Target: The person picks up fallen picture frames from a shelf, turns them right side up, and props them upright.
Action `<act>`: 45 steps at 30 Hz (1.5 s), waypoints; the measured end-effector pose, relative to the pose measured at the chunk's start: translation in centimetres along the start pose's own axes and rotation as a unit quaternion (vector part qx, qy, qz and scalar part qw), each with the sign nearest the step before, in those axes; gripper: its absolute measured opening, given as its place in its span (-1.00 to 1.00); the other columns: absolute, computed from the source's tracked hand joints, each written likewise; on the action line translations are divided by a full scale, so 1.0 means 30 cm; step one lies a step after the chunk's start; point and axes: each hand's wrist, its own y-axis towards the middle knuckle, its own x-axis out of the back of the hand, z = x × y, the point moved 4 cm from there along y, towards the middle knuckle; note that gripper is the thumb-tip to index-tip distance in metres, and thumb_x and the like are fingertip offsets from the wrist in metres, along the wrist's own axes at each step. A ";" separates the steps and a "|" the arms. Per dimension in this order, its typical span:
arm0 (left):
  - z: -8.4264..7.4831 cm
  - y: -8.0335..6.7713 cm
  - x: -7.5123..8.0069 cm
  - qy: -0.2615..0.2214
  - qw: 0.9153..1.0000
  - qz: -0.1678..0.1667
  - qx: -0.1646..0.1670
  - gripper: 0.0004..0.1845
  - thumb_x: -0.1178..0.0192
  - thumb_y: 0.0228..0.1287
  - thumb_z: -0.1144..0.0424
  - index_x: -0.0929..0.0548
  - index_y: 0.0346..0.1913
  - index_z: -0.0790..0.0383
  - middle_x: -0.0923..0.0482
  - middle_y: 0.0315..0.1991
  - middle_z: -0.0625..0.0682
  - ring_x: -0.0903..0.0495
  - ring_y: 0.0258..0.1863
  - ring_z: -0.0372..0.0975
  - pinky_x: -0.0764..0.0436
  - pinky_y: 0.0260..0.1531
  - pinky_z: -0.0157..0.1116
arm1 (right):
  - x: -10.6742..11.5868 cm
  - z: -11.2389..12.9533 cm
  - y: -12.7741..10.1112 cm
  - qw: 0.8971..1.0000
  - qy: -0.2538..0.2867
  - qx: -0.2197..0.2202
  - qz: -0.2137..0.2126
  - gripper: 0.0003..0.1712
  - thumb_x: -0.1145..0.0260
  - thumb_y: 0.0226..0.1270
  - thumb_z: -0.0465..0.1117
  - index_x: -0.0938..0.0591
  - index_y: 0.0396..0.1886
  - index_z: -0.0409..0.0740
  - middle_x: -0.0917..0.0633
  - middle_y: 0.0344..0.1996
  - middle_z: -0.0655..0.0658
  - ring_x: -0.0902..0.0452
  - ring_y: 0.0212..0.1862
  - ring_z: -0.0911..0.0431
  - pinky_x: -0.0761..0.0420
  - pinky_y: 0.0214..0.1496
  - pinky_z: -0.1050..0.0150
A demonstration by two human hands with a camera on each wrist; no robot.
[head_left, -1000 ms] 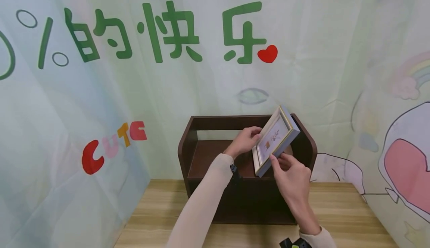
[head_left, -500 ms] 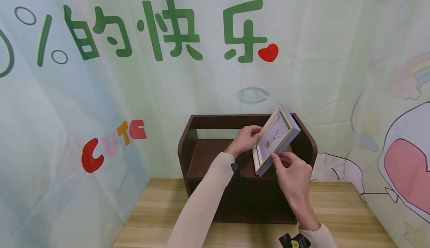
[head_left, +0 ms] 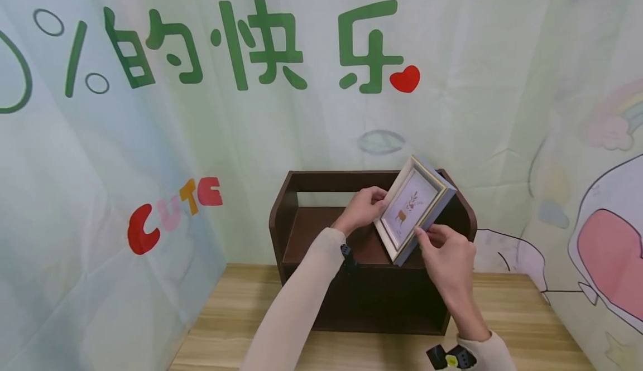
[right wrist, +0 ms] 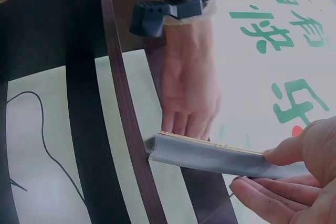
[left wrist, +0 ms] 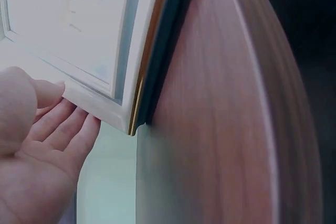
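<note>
A small picture frame [head_left: 414, 206] with a white and gold border and a plant print is held tilted over the top shelf of a dark brown wooden shelf unit [head_left: 301, 231]. My left hand [head_left: 363, 209] holds the frame's left edge, fingers behind it [left wrist: 63, 124]. My right hand [head_left: 444, 251] pinches the lower right edge of the frame [right wrist: 210, 156] between thumb and fingers [right wrist: 273, 195]. The frame's lower corner [left wrist: 134, 127] sits close to the shelf's top board [left wrist: 210, 129]; contact is unclear.
The shelf unit stands on a light wooden table [head_left: 241, 315] against a printed fabric backdrop [head_left: 201, 114] with green characters, a red heart and "CUTE" letters. A black wrist device [right wrist: 165, 11] sits on the left sleeve.
The frame has turned slightly so its front faces me more, and shifted a little right. Both hands keep their hold.
</note>
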 end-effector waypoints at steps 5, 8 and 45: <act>0.014 -0.008 0.018 0.006 1.000 -0.025 0.005 -0.72 -0.13 0.62 0.25 -0.65 0.22 0.28 -0.71 0.16 0.14 -0.69 0.19 -0.07 -0.70 0.21 -0.15 | 0.010 -0.009 0.018 1.000 0.000 -0.020 0.020 -0.67 -0.46 0.43 -0.17 -0.79 -0.09 -0.42 -0.84 -0.27 -0.42 -0.84 -0.30 -0.19 -0.58 -0.48 0.47; 0.020 -0.016 0.027 0.005 0.999 -0.035 0.005 -0.73 -0.15 0.61 0.25 -0.67 0.19 0.29 -0.72 0.14 0.15 -0.70 0.18 -0.06 -0.71 0.20 -0.15 | 0.017 -0.012 0.028 0.999 -0.004 -0.029 0.026 -0.65 -0.43 0.45 -0.17 -0.78 -0.06 -0.43 -0.84 -0.23 -0.43 -0.84 -0.24 -0.22 -0.67 -0.45 0.36; 0.070 -0.206 0.079 -0.180 0.976 -0.115 0.052 -0.73 -0.43 0.33 0.34 -0.80 0.04 0.37 -0.82 -0.03 0.25 -0.82 -0.14 -0.19 -0.81 -0.06 -0.27 | -0.013 -0.047 0.171 0.995 -0.079 0.022 0.054 -0.66 -0.25 0.48 -0.40 -0.70 0.12 -0.53 -0.79 -0.12 -0.51 -0.78 -0.24 -0.27 -0.72 -0.29 -0.10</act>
